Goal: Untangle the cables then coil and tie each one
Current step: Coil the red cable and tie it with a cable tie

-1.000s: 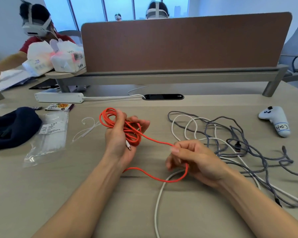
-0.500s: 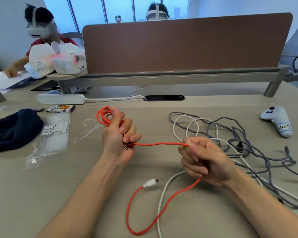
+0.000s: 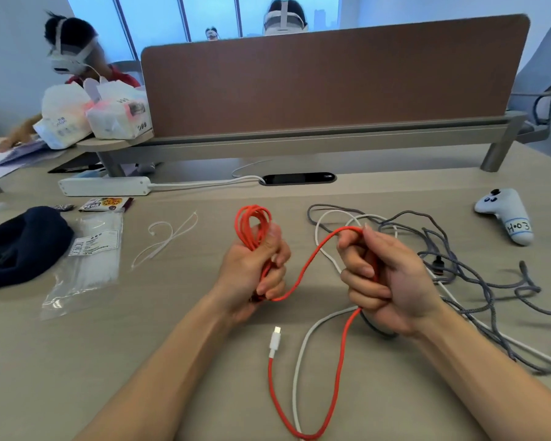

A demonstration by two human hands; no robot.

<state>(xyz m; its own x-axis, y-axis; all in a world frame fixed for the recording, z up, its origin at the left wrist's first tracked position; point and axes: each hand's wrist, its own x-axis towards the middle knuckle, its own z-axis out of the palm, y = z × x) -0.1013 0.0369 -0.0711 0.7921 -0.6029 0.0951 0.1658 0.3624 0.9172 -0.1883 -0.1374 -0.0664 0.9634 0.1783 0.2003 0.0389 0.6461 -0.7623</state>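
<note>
My left hand (image 3: 255, 275) is closed around a bunch of red cable (image 3: 252, 222) loops that stick up above the fist. The same red cable runs right in an arc to my right hand (image 3: 382, 281), which grips it, then drops in a long loop toward me. Its white plug (image 3: 275, 340) lies on the desk between my forearms. A white cable (image 3: 303, 351) crosses under the red loop. A tangle of grey braided cables (image 3: 477, 275) lies right of my right hand. Two white zip ties (image 3: 169, 237) lie left of the coil.
A clear bag of zip ties (image 3: 89, 259) and a dark cloth (image 3: 16, 246) lie at the left. A white power strip (image 3: 105, 186) sits at the back, a white controller (image 3: 506, 218) at far right. A brown divider (image 3: 331, 81) backs the desk; people sit beyond.
My right hand has risen and moved toward the left hand, bringing a new arc of red cable up. The coil now stands upright in my left fist. The loose end slid nearer.
</note>
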